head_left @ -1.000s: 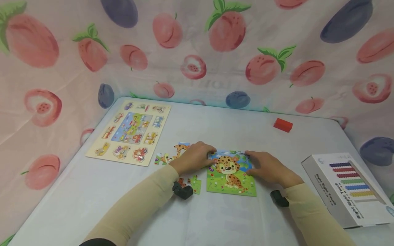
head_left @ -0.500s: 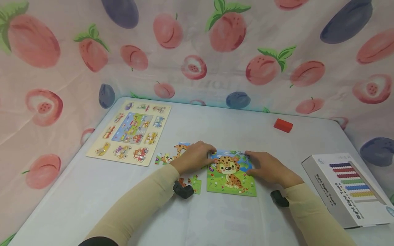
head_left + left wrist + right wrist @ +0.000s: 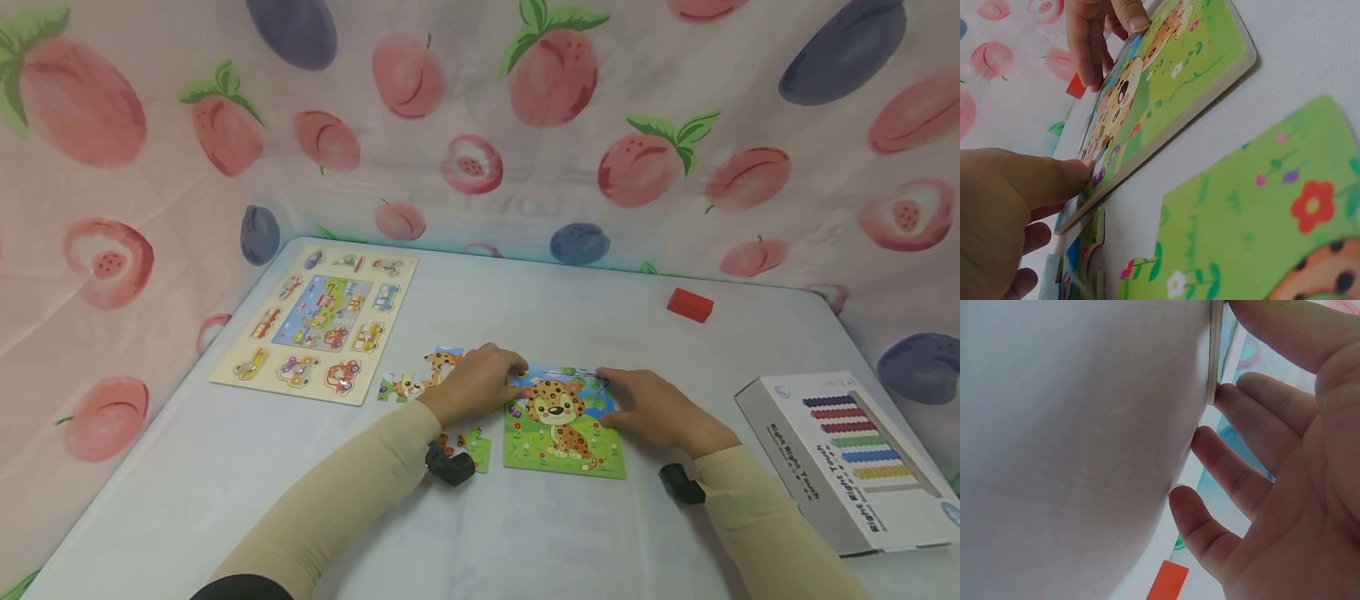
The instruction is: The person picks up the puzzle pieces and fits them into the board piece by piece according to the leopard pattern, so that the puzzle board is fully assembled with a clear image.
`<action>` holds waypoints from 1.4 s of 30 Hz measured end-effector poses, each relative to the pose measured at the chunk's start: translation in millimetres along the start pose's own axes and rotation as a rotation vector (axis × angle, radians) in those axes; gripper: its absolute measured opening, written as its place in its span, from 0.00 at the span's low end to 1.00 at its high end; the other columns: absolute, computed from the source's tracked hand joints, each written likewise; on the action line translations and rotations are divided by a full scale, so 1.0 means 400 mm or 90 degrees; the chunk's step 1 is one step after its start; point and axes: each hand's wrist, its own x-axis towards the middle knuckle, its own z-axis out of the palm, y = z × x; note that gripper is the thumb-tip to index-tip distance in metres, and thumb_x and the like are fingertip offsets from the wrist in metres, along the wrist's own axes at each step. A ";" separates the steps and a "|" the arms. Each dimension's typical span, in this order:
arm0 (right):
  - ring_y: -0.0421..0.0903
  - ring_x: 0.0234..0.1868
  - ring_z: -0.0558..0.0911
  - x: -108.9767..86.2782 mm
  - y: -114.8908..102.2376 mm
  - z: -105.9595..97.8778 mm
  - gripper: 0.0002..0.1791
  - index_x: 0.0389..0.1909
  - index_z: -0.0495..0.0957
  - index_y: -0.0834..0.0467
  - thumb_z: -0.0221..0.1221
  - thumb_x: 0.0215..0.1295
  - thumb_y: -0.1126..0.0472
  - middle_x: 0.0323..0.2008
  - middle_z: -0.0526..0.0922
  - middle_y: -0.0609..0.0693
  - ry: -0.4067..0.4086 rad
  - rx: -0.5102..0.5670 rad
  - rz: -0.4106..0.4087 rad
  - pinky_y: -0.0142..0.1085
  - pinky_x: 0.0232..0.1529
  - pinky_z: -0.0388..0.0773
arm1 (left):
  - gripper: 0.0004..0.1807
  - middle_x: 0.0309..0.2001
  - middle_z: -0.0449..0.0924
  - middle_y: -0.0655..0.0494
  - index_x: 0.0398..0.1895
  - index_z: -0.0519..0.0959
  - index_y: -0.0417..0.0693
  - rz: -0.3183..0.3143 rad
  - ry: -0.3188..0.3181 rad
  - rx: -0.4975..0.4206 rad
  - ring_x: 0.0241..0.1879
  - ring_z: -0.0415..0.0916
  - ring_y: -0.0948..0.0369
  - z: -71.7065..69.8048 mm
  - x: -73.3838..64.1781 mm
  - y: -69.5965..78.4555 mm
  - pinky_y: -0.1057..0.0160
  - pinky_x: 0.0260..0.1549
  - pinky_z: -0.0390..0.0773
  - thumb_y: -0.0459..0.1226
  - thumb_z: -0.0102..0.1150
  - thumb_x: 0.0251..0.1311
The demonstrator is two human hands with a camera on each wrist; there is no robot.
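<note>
A square wooden puzzle board (image 3: 566,446) with a leopard cub on grass lies flat in the middle of the table. My left hand (image 3: 478,385) holds its far left corner, thumb on the left edge and fingers at the far side. At the far right corner, my right hand (image 3: 654,408) grips with its thumb and index finger; the right wrist view shows its other fingers (image 3: 1200,525) spread over the tabletop. Loose leopard jigsaw pieces (image 3: 405,387) lie beside and partly under the left hand. One green piece with a red flower (image 3: 1247,206) is close in the left wrist view.
A wooden vehicle peg puzzle (image 3: 360,392) lies at the back left. Toward the back right sits a red block (image 3: 690,305). A white box with coloured bead rows (image 3: 810,492) stands at the right, near the right forearm. Fruit-print cloth (image 3: 525,183) surrounds the table.
</note>
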 end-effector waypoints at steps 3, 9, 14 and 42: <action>0.67 0.68 0.66 0.001 0.000 -0.001 0.41 0.72 0.66 0.63 0.70 0.60 0.55 0.66 0.71 0.65 0.000 -0.001 0.003 0.63 0.64 0.62 | 0.20 0.52 0.83 0.56 0.56 0.82 0.48 -0.009 0.002 -0.003 0.52 0.75 0.57 -0.002 0.001 0.002 0.57 0.53 0.74 0.46 0.66 0.65; 0.67 0.67 0.66 0.003 0.000 -0.001 0.41 0.72 0.66 0.63 0.70 0.60 0.55 0.66 0.71 0.65 0.000 -0.001 0.008 0.63 0.64 0.62 | 0.20 0.50 0.82 0.56 0.55 0.82 0.47 -0.020 0.005 -0.004 0.50 0.74 0.58 -0.006 0.001 0.007 0.58 0.52 0.74 0.45 0.67 0.64; 0.67 0.67 0.66 0.003 0.000 -0.001 0.41 0.71 0.66 0.63 0.71 0.60 0.55 0.65 0.71 0.65 0.002 -0.001 0.005 0.63 0.64 0.63 | 0.20 0.49 0.82 0.57 0.55 0.82 0.48 -0.024 0.005 0.019 0.49 0.74 0.59 -0.006 0.002 0.010 0.58 0.52 0.73 0.46 0.67 0.64; 0.66 0.67 0.67 0.001 -0.008 -0.002 0.40 0.71 0.67 0.63 0.71 0.60 0.56 0.66 0.72 0.64 -0.002 0.002 0.009 0.63 0.64 0.63 | 0.28 0.62 0.76 0.46 0.67 0.74 0.41 -0.105 0.010 -0.049 0.65 0.68 0.49 -0.126 -0.093 -0.170 0.51 0.59 0.71 0.39 0.63 0.65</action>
